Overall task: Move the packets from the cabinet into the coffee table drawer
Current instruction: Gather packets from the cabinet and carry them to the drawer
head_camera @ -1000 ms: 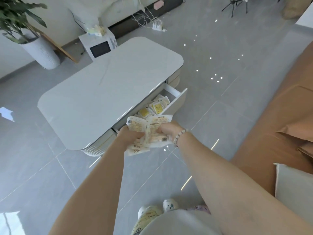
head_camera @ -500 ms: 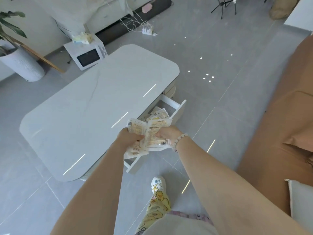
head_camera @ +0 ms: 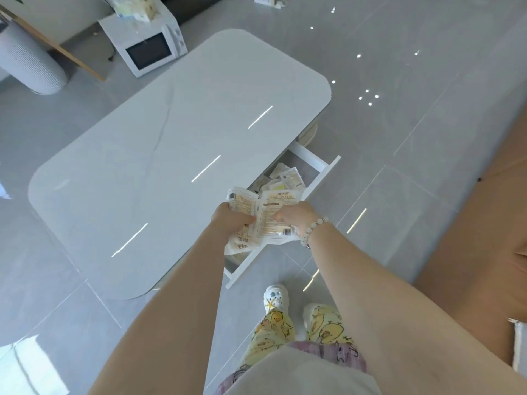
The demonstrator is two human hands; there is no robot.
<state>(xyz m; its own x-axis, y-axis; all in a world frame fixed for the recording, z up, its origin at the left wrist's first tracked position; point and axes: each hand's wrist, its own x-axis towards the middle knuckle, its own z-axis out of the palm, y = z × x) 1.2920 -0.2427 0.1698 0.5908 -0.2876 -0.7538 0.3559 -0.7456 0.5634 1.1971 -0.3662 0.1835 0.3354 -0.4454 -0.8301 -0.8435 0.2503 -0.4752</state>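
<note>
Both hands hold a bunch of white printed packets [head_camera: 269, 220] over the open drawer [head_camera: 319, 181] of the white coffee table [head_camera: 159, 155]. My left hand [head_camera: 231, 219] grips the bunch from the left and my right hand [head_camera: 293, 216], with a bead bracelet at the wrist, grips it from the right. Several more packets [head_camera: 285, 178] lie inside the drawer beyond my hands. The cabinet is out of view.
A white microwave [head_camera: 148, 45] stands on the floor behind the table, with a white ribbed planter [head_camera: 28, 64] to its left. A brown sofa [head_camera: 484, 223] runs along the right. My feet [head_camera: 275, 297] stand on grey tiles just before the drawer front.
I have stepped closer to the table, so the drawer now lies right under my hands. Both hands keep the same grip on the packets.
</note>
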